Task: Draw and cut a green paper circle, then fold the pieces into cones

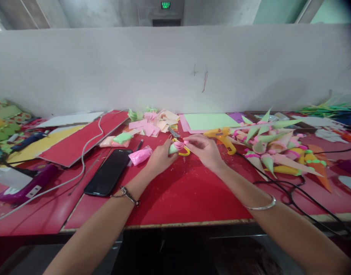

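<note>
My left hand (160, 156) is closed around a small rolled paper cone (173, 148), pale green with pink folds at its open end. The fingertips of my right hand (206, 151) pinch a small pink piece (186, 141) against the cone's pink end; its material is too small to tell. Under the hands lies a pair of scissors (185, 152) with yellow handles, partly hidden. A yellow glue gun (221, 137) rests just beyond my right hand. Left of my left hand is a pink packet (140, 155).
A black phone (108, 172) lies at the left, near a red board (84, 139) crossed by a white cable (83, 156). Paper scraps (152, 124) and green sheets (210, 119) lie at the back. Finished-looking paper cones (271, 147) pile up at right beside black cords (291, 189).
</note>
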Motion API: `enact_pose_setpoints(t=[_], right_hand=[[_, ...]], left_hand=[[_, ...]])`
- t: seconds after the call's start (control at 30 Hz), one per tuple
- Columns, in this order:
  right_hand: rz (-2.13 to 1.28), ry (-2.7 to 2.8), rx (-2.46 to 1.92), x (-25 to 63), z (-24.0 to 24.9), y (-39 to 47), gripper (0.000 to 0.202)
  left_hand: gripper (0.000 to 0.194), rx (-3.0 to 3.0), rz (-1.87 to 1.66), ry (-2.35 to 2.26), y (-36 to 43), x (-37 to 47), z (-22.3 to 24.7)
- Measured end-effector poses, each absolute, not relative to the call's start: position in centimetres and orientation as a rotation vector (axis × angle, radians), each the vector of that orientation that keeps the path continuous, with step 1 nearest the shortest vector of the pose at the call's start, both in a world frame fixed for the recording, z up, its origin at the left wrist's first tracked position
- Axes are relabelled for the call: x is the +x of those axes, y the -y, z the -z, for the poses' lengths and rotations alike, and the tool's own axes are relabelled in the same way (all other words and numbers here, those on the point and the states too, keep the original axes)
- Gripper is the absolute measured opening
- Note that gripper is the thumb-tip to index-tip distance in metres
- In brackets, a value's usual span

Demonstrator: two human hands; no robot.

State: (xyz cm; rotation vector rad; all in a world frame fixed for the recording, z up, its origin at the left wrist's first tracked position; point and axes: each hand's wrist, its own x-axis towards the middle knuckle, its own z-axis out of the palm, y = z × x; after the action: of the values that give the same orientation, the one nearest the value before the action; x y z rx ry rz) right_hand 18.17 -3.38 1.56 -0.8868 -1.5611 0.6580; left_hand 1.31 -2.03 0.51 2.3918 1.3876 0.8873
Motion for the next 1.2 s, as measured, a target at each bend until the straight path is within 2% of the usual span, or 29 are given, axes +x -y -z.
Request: enact_pose_setpoints(t=[0.17,0.97,1.2], right_hand=[[-0.618,1.642,-0.875,18.23,-1.48,3.34,0.013],[-0.888,1.508,-0.916,17.92,-0.92,3.02,0.021],[-0.934,1.567,-0.968,18.01,-0.94,3.01,0.02]], left_hand=[[0.034,2.392,-0.876,-1.4,2.05,1.25,-0.47],[0.035,2.423,-0.847,-1.399,2.05,1.26,-0.43],[0.026,2.569,-0.596,-1.52,2.12,1.34,-0.29]])
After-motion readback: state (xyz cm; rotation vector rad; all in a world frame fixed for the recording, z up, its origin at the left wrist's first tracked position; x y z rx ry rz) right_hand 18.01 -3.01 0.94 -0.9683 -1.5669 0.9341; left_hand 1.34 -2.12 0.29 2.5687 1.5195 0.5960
